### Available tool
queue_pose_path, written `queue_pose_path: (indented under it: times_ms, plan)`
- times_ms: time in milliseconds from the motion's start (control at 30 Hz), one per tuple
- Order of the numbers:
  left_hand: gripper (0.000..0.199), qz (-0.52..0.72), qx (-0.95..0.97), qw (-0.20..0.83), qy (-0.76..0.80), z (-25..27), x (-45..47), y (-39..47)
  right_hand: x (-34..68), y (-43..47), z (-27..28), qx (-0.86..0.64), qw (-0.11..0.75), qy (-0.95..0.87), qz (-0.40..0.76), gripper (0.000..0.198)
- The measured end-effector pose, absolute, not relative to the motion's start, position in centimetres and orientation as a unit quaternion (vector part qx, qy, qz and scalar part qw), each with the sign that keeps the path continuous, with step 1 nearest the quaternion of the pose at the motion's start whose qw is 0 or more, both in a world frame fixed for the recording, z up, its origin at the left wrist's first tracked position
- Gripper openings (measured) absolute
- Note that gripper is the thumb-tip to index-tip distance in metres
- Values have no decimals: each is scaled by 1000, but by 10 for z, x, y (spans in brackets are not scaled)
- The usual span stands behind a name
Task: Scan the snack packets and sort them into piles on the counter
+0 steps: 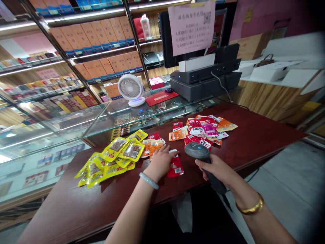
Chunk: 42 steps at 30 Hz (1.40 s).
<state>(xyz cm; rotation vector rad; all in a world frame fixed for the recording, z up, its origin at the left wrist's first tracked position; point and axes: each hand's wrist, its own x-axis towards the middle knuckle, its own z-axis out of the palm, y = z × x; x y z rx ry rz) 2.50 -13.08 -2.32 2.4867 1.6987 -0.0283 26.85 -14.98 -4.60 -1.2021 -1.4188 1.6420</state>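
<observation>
My right hand (pixel 218 169) is wrapped round the handle of a dark grey barcode scanner (pixel 198 151), whose head points over the table with a small blue light on top. My left hand (pixel 161 162) lies low over the table, fingers stretched out, its tips by some orange snack packets (pixel 154 146). Close against its thumb side rests a red snack packet (pixel 175 167) with a barcode label facing up. Left of this hand is a heap of yellow snack packets (pixel 114 159). Beyond the scanner sits a mixed pile of red, orange and pink packets (pixel 200 130).
The dark red table (pixel 259 128) borders a glass display counter (pixel 101 118). On the counter stand a white fan (pixel 130 88), a red mouse pad (pixel 161 98) and a till (pixel 205 84) below a monitor with a pink sign (pixel 191 28). Shelves of boxes (pixel 91 35) rise behind.
</observation>
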Motion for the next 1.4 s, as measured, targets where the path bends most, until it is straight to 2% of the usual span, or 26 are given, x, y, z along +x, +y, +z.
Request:
queue_pose_path:
  times_ms: [200, 500, 667, 800, 967, 1100, 1233, 1300, 1400]
  plan:
    - [48, 9, 769, 8, 639, -28, 30, -134, 270, -154, -50, -454, 315, -549, 627, 48]
    - [32, 52, 708, 39, 703, -33, 23, -134, 254, -158, -48, -451, 248, -597, 615, 43]
    - [33, 62, 720, 17, 691, -37, 18, -139, 245, -156, -49, -439, 251, -619, 601, 40]
    - [25, 86, 690, 16, 719, -30, 4, -134, 242, -155, -50, -431, 270, -613, 604, 41]
    - [29, 112, 622, -41, 774, -15, -28, -101, 243, -154, -56, -420, 272, -603, 621, 44]
    - [25, 63, 620, -62, 780, -10, -42, -78, 246, -153, -61, -413, 283, -599, 625, 45]
    - [24, 41, 635, -151, 756, -15, -31, -70, 249, -153, -61, -410, 289, -594, 629, 44]
    - [23, 59, 673, -141, 724, -21, -15, -62, 250, -153, -59, -414, 292, -593, 625, 44]
    - [30, 81, 739, -68, 666, -32, 16, -41, 251, -152, -57, -423, 292, -592, 620, 45]
